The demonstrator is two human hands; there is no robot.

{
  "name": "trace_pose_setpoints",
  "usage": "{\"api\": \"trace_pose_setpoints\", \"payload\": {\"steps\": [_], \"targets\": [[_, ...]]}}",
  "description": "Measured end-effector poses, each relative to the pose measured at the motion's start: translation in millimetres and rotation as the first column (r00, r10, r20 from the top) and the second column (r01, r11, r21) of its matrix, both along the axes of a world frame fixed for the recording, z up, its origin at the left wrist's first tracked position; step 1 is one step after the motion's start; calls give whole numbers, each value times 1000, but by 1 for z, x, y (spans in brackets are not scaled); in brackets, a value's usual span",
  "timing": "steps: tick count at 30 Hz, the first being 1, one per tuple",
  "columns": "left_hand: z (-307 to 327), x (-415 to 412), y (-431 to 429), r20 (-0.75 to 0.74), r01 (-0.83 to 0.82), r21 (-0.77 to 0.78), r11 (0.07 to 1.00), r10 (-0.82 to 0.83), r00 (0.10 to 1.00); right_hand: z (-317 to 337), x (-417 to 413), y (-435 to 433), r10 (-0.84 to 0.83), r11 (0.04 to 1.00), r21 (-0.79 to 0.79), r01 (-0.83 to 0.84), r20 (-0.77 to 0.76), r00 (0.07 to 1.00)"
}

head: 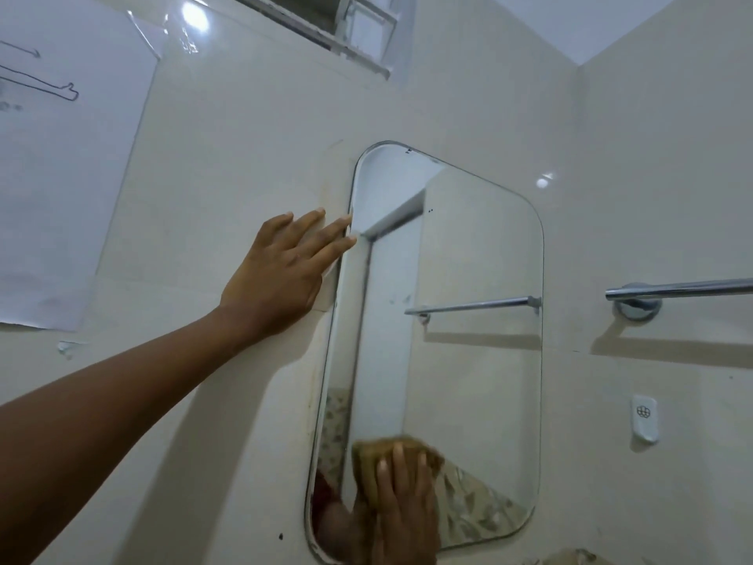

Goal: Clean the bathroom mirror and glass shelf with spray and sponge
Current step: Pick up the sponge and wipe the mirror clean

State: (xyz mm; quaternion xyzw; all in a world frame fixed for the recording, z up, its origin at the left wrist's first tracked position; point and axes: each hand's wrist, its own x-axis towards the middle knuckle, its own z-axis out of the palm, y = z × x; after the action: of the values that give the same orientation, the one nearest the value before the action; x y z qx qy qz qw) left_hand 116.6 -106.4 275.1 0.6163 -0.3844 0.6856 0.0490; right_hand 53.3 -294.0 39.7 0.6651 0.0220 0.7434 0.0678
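Note:
A rounded rectangular mirror (468, 279) hangs on the cream tiled wall. My left hand (281, 271) lies flat on the wall beside the mirror's upper left edge, fingers spread, fingertips touching the rim. My right hand (403, 503) presses a yellow-brown sponge (370, 458) against the lower left part of the glass, fingers laid over it. The glass shelf and the spray are out of view.
A chrome towel bar (676, 289) is fixed to the wall right of the mirror, with a white plastic hook (644, 418) below it. A white paper sheet (61, 165) is taped to the wall at left. A window frame (358, 30) sits above.

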Motion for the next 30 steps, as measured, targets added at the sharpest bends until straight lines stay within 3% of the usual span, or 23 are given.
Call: {"api": "trace_pose_setpoints", "payload": {"steps": [3,8,15,19,24,30], "targets": [[0,-1,-1,-5,-54,2,999,54,999,48,0,-4,53,998,37,-52,-44,998],[2,-1,1,-22,-40,-8,999,40,999,191,-1,25,179,980,97,-172,-69,981],[2,-2,-1,-7,-55,-15,998,55,998,326,3,9,136,986,101,-135,-2,991],[2,-2,0,-12,-61,-13,998,61,998,343,-18,-52,133,962,227,-152,96,986],[2,-3,0,-14,-63,-13,998,63,998,319,-47,-125,26,896,432,-99,171,985],[1,-4,0,-22,-65,-19,998,64,998,296,-45,-135,130,723,630,-283,277,952]]}}
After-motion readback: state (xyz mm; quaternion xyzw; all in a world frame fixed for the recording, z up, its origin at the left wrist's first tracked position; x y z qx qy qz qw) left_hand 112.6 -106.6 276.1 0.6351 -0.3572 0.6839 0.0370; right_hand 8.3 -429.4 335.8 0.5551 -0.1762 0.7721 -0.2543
